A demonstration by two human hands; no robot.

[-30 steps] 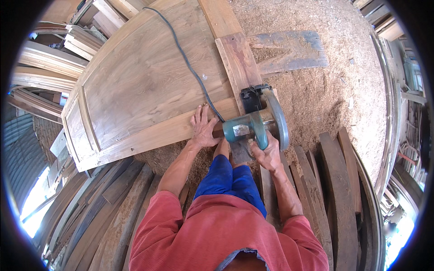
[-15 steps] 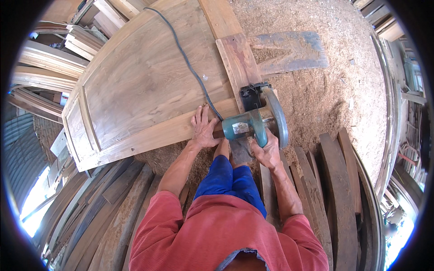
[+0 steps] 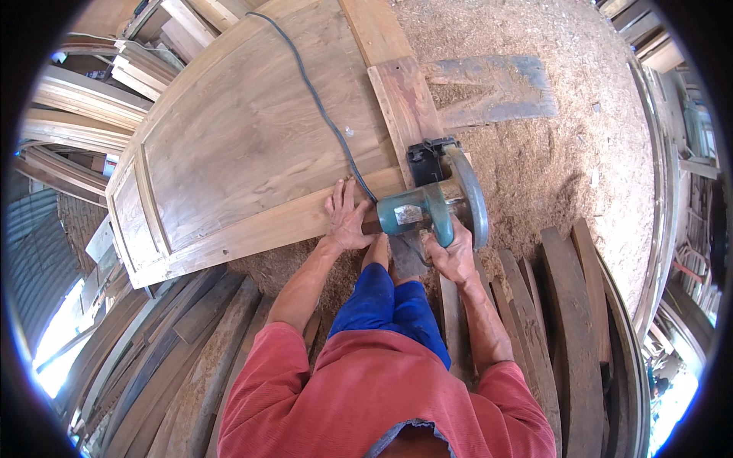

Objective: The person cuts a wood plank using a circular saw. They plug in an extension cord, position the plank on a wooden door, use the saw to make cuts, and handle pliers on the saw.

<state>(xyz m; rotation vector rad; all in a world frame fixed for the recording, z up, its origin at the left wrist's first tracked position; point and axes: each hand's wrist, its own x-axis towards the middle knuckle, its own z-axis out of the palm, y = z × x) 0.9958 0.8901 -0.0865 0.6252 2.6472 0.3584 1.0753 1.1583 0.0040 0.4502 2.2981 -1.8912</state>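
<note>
A circular saw (image 3: 405, 209) with a green motor body and a grey blade guard (image 3: 471, 191) sits across the near right corner of a panelled wooden door (image 3: 267, 137). My right hand (image 3: 453, 252) is wrapped round its rear handle. Flat on the door's near rail lies my left hand (image 3: 347, 217), fingers spread, its thumb beside the saw's motor end. A reddish-brown board (image 3: 408, 95) lies along the door's right end, reaching to the saw's black base plate (image 3: 427, 159). From the motor a dark power cord (image 3: 319, 104) runs over the panel. The blade itself is hidden.
Sawdust (image 3: 565, 168) covers the ground on the right, where a weathered plank (image 3: 500, 91) lies flat. Rough timber planks (image 3: 576, 328) are heaped on both sides of my legs. Stacked lumber (image 3: 88, 107) stands at the far left.
</note>
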